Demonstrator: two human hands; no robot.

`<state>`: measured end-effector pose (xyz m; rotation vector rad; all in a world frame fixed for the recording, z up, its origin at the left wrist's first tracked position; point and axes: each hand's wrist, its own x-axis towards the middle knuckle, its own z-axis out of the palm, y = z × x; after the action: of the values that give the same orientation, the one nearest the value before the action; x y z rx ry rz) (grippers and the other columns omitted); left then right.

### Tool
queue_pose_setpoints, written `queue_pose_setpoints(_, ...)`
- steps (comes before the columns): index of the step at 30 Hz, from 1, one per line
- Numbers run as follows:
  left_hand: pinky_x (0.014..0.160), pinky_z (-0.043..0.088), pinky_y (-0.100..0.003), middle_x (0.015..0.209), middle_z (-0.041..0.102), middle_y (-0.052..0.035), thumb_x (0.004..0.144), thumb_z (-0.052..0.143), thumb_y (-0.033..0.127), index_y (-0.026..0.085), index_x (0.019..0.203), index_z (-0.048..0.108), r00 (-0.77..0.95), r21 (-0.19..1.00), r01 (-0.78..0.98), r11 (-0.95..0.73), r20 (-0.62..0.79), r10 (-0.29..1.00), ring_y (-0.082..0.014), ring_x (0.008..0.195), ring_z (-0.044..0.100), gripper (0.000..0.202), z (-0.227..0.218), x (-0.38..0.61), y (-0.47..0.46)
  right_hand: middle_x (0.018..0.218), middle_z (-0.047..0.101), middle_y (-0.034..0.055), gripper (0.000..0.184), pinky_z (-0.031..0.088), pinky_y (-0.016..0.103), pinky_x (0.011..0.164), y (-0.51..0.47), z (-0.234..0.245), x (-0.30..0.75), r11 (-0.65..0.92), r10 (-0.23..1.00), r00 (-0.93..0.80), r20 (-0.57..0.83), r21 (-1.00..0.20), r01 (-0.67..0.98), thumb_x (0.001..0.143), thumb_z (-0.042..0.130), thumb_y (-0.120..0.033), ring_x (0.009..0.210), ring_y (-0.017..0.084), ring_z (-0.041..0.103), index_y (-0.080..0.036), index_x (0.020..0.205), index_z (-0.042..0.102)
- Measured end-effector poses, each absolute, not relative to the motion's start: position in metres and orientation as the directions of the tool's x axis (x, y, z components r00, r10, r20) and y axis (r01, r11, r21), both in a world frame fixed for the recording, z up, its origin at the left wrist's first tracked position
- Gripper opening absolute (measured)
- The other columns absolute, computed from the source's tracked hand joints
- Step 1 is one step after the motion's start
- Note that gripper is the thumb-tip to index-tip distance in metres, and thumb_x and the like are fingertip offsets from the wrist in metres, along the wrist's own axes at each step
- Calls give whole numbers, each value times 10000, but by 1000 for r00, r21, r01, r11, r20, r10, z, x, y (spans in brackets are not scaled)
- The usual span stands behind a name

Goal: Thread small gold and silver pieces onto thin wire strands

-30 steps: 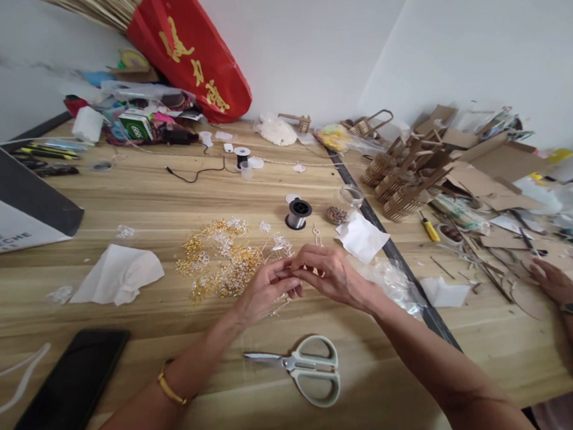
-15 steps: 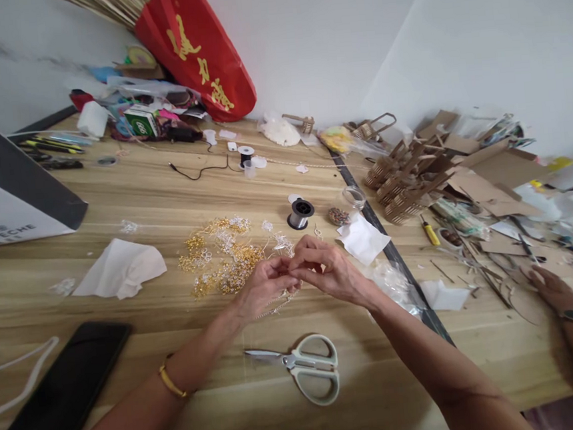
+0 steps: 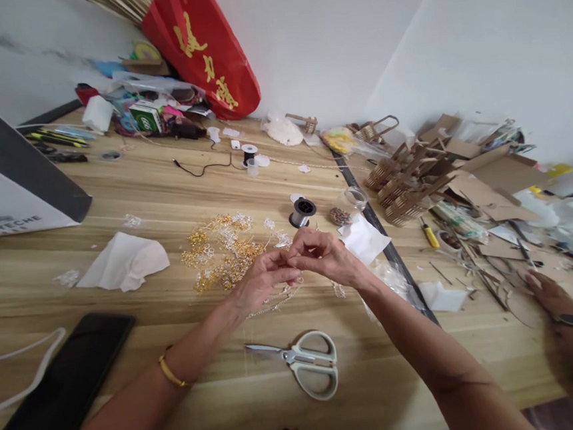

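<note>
My left hand [image 3: 266, 278] and my right hand [image 3: 323, 255] meet fingertip to fingertip over the table, both pinched closed. Whatever lies between the fingers is too small to make out. Just left of and behind them spreads a pile of gold and clear beads [image 3: 230, 260]. A beaded chain [image 3: 274, 303] rests on the wood under my left hand. Beyond my right hand stands a spool of fine wire [image 3: 301, 212]. Scissors with pale handles [image 3: 304, 364] lie nearer to me, touched by neither hand.
At left are a white cloth [image 3: 125, 262], a black phone-like slab [image 3: 65, 388] and a white box [image 3: 13, 192]. Small woven baskets [image 3: 399, 185] stack at right beyond a dark strip. Another person's hand [image 3: 551, 292] rests at far right. A red bag [image 3: 207, 54] leans at the wall.
The view has shifted slightly. My hands stay pinched together, and my right hand has turned a little, uncovering a bit of chain beneath its wrist.
</note>
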<state>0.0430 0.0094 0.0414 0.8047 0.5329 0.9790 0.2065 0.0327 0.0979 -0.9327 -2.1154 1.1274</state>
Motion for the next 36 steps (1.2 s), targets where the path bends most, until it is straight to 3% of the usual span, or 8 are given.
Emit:
queue_pose_setpoints(4,582,415,-229,630,585,14,590,797,210,121,689,614,450,819,-499,281,-32,892,-90,597,522,226,39,42,10,787,543,9,226,394,206,521,32,100,204,337,776,-625,89,-896,290,850,603,-367,609,79,531,-145,813,597)
queue_pose_setpoints(7,608,428,-244,662,640,-16,649,765,242,122,704,626,462,842,-469,267,-23,886,-109,620,561,192,39,39,10,775,566,14,219,393,199,535,39,101,211,434,768,-627,127,-824,365,887,546,-359,648,93,538,-146,857,585)
queue_pose_setpoints(10,629,430,-240,706,675,-37,718,716,261,121,708,641,455,864,-450,225,5,890,-105,628,564,159,39,34,13,830,588,27,159,367,202,562,54,97,226,595,760,-625,177,-576,560,902,519,-288,663,94,522,-152,877,598)
queue_pose_setpoints(12,635,430,-235,715,681,-39,735,701,268,122,702,650,427,872,-450,194,19,904,-101,627,559,158,38,30,17,928,602,48,135,338,219,588,64,91,238,646,754,-644,127,-320,693,906,490,-209,671,95,525,-159,909,616)
queue_pose_setpoints(15,628,428,-232,701,682,-29,725,710,270,128,696,651,374,869,-462,177,10,927,-100,621,562,155,37,26,23,962,614,66,170,250,235,537,72,78,250,679,733,-679,-46,-30,734,903,459,-153,707,123,547,-165,939,625)
queue_pose_setpoints(18,613,423,-231,684,678,-25,699,729,267,128,695,653,330,865,-474,162,4,944,-101,614,565,159,35,22,28,964,612,69,211,214,248,522,73,67,253,701,713,-684,-154,107,705,927,411,-149,707,128,555,-165,959,619)
queue_pose_setpoints(23,599,419,-231,650,666,-19,668,748,269,125,665,645,255,864,-489,125,4,967,-100,593,561,177,36,13,36,977,604,80,237,240,245,544,70,58,249,744,667,-712,-222,148,651,951,376,-158,772,138,568,-157,968,612)
queue_pose_setpoints(36,612,423,-228,659,660,-15,699,731,253,131,682,648,243,861,-499,95,34,970,-99,609,563,149,34,5,41,995,584,84,218,288,240,550,79,40,252,720,683,-675,-280,105,686,960,398,-259,732,145,574,-164,991,592)
